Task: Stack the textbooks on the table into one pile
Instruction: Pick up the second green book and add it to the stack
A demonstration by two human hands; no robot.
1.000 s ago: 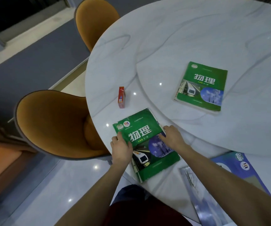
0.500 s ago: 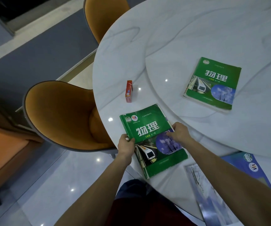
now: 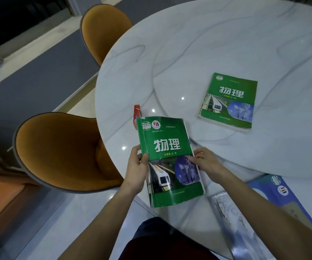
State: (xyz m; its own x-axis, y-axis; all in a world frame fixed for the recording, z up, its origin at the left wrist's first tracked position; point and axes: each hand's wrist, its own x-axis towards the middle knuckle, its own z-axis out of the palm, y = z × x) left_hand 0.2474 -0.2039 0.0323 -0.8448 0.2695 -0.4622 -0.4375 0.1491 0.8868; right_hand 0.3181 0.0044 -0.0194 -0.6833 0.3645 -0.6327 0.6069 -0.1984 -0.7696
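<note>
A green textbook [image 3: 167, 158] is lifted off the white marble table [image 3: 217, 44] near its front edge, cover up and tilted toward me. My left hand [image 3: 136, 166] grips its left spine edge. My right hand [image 3: 205, 162] holds its right edge, fingers on the cover. A second green textbook [image 3: 230, 102] lies flat further back on the raised round centre plate. A blue textbook [image 3: 286, 201] lies at the front right, partly under my right forearm, and a greyish book or sheet [image 3: 232, 218] lies beside it.
A small red box [image 3: 136, 114] stands just behind the held book's far left corner. Two orange chairs, one near [image 3: 57, 151] and one farther [image 3: 102, 32], stand at the table's left. My knees are below the table edge.
Both hands have raised the near green textbook from the table and turned it straighter toward me. The view has shifted, so the other books sit further right.
</note>
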